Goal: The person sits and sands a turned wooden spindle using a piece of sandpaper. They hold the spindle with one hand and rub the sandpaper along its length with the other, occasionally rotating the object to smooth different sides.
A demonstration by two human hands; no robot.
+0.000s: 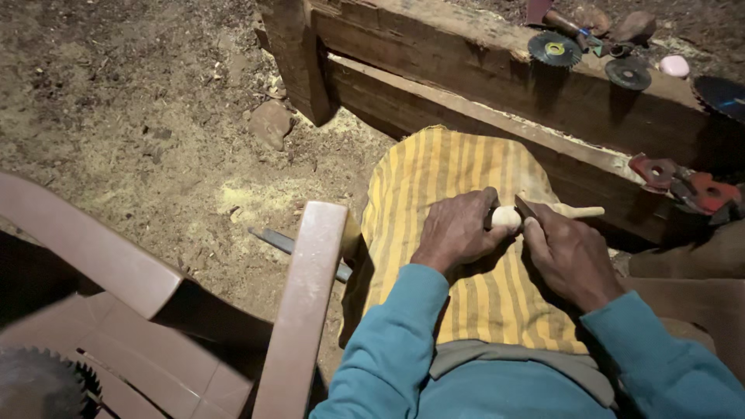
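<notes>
Sawdust and trampled earth (140, 116) fill the upper left of what we see, with a brown stone (270, 122) lying on it near the timbers. Across the top run heavy wooden beams (466, 70), dark and rough, that serve as a tabletop for loose gear: two round saw blades (554, 49) side by side, one with a yellow-green centre, a small pink block (673, 66) to their right, and part of a larger dark blade (722, 95) at the frame edge. Lower on the right, against the beam, we see red metal pieces (683, 182).

At lower left stands a brownish plastic chair (303, 310), its armrest rising toward the centre; a toothed blade (43, 384) rests on its seat in the corner. A flat metal file (279, 242) lies on the ground just behind the armrest.

Over the person's lap we see a yellow striped cloth (450, 186), with teal sleeves (403, 341) coming in from below.

On the cloth, the left hand (458, 231) is curled around a small pale wooden piece (506, 218), gripping its rounded end with fingers closed. A thin pale stem (582, 211) of the same piece sticks out to the right. The right hand (568, 252) is closed about a dark-bladed tool (526, 208), whose tip touches the rounded wood just beside the left thumb. We see no packages or labels that can be made out here.
</notes>
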